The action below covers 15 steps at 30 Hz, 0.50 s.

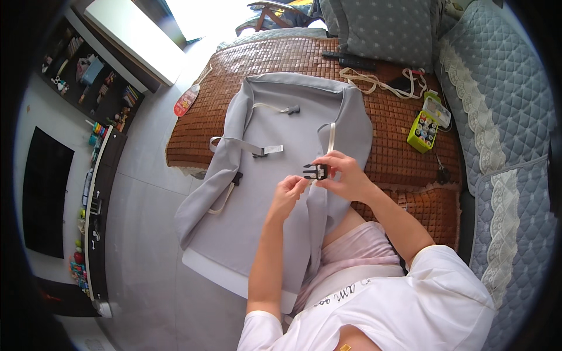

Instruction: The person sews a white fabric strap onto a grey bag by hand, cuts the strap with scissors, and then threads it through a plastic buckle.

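My right hand (345, 177) pinches a black plastic side-release buckle (317, 171), its prongs pointing left. A cream strap (332, 137) runs along the fabric just above that hand. Close below the buckle, the fingertips of my left hand (288, 196) are pressed together; what they grip, if anything, is too small to make out. Under both hands a large grey fabric cover (263, 202) spreads over my lap and the seat. On it are a grey strap with a pale tag (273, 149), a dark buckle (293, 109) on a cream strap, and another black buckle (237, 178) at its left side.
A brown tile-like mat (281, 55) covers the seat ahead. At the right, a green box of thread spools (422, 131) stands near loose cream webbing (374, 79). A red hand fan (186, 100) hangs off the left edge. A quilted grey sofa (497, 70) lines the right.
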Available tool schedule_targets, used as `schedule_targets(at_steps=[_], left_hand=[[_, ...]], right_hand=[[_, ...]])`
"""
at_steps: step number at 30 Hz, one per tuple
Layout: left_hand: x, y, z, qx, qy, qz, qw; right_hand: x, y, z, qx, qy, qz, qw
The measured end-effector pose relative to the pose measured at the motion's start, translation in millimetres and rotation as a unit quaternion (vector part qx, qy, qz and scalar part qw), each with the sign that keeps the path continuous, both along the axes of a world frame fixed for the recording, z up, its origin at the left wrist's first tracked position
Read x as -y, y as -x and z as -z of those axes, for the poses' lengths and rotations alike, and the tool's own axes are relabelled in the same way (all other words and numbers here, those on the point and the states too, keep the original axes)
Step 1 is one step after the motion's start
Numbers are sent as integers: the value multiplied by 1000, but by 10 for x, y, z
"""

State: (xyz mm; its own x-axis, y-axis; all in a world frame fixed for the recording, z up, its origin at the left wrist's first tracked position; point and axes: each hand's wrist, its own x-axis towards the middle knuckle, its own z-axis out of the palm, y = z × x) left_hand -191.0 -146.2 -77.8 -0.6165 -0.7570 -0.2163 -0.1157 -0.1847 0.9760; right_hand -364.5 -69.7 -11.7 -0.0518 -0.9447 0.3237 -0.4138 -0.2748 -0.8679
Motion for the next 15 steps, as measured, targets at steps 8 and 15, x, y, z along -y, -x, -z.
schedule_targets(at_steps=[8,15], left_hand=[[-42,89,-11,107,175,-68,976],[-21,103,3,63,172,-137,974]], right_hand=[[22,148,-115,99,24,15,995],[86,383,-185,272,-99,-58,955]])
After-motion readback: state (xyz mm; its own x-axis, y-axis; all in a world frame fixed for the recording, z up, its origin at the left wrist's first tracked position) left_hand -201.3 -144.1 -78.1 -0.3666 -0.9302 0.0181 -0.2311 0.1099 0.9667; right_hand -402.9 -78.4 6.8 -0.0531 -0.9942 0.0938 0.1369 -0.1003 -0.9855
